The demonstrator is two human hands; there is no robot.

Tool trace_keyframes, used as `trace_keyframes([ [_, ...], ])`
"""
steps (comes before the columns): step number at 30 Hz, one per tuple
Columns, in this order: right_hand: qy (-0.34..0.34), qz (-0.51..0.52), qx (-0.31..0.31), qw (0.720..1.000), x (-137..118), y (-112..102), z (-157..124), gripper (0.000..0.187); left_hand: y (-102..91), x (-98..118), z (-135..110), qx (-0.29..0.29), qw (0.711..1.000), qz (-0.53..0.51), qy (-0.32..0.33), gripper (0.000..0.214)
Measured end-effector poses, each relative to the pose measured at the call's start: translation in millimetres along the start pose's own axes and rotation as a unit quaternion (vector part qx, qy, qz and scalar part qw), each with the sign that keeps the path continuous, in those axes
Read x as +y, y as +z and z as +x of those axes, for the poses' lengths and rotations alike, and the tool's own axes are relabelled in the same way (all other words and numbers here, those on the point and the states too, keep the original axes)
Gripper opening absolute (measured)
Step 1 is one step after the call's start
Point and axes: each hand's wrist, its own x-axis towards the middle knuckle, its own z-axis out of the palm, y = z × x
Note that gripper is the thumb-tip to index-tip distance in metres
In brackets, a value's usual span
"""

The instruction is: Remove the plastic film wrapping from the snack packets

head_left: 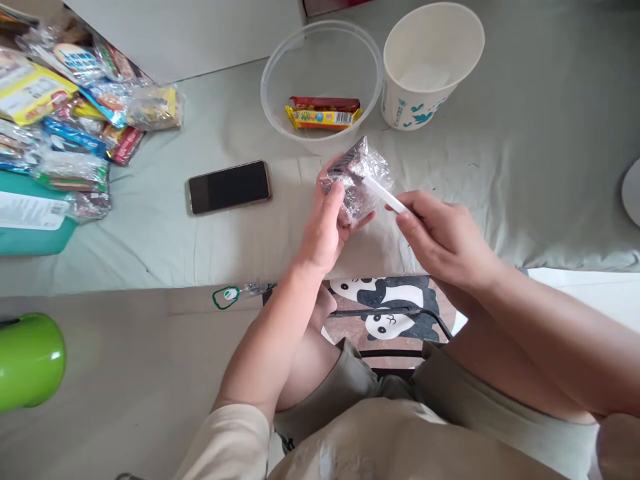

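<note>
My left hand [331,220] is closed around a small package in crinkled clear plastic [367,193], with something dark brown showing inside. Between the thumb and fingers of my right hand [440,233] is the handle of a white plastic utensil [384,192]. Its far end meets the package, and the tip is hidden there, so its kind cannot be made out. Just beyond my hands stands a round clear plastic tub [273,100] with a yellow snack packet [320,119] and a red packet [325,104] in it.
A white paper cup [417,100] with a teal print stands right of the tub. The phone [230,187] lies to the left on the grey-green cloth surface [165,247]. Wrapped snacks [75,127] are heaped far left, beside a teal package [35,230]. Below left is a green bin [30,363].
</note>
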Motion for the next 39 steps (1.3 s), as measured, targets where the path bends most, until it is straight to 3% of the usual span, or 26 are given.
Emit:
trace_keyframes([
  [4, 0.011, -0.007, -0.04, 0.999, 1, 4, 3, 0.027, -2.3, 6, 0, 0.026, 1.0, -0.009, 0.016, 0.051],
  [10, 0.047, -0.003, -0.113, 0.992, 4, 1, -3, 0.033, -15.7, 35, 2, 0.121, 0.991, -0.01, 0.055, 0.06],
  [12, 0.051, -0.047, -0.08, 0.994, 15, -8, -2, 0.036, -23.8, 44, 2, 0.155, 0.985, -0.004, 0.078, 0.061],
  [15, 0.059, -0.214, 0.064, 0.973, 44, -30, 3, 0.031, -36.2, 50, 2, 0.17, 0.983, -0.002, 0.075, 0.059],
  [18, 0.107, -0.312, 0.098, 0.939, 71, -47, 9, 0.029, -40.3, 48, 0, 0.123, 0.992, 0.0, 0.007, 0.058],
  [20, 0.084, -0.305, 0.118, 0.941, 77, -48, 10, 0.03, -36.3, 44, -2, 0.076, 0.997, -0.002, -0.023, 0.057],
  [23, -0.07, -0.225, 0.143, 0.961, 65, -28, 11, 0.042, -26.1, 36, -2, 0.009, 0.998, 0.002, -0.059, 0.054],
  [26, -0.228, -0.126, 0.078, 0.962, 47, 1, 16, 0.035, -19.6, 28, 0, -0.046, 0.991, 0.017, -0.124, 0.052],
  [30, -0.257, -0.071, 0.069, 0.961, 29, 15, 19, 0.02, -19.2, 21, 4, -0.117, 0.976, 0.009, -0.183, 0.054],
  [33, -0.21, 0.035, 0.085, 0.973, 21, 10, 15, 0.014, -21.7, 19, 4, -0.135, 0.968, -0.004, -0.211, 0.055],
  [35, -0.109, 0.133, 0.113, 0.979, 21, 7, 14, 0.02, -23.6, 19, 3, -0.144, 0.965, -0.005, -0.221, 0.054],
  [39, 0.072, 0.306, 0.167, 0.934, 38, 9, 22, 0.033, -25.7, 20, -3, -0.189, 0.952, 0.009, -0.241, 0.057],
])
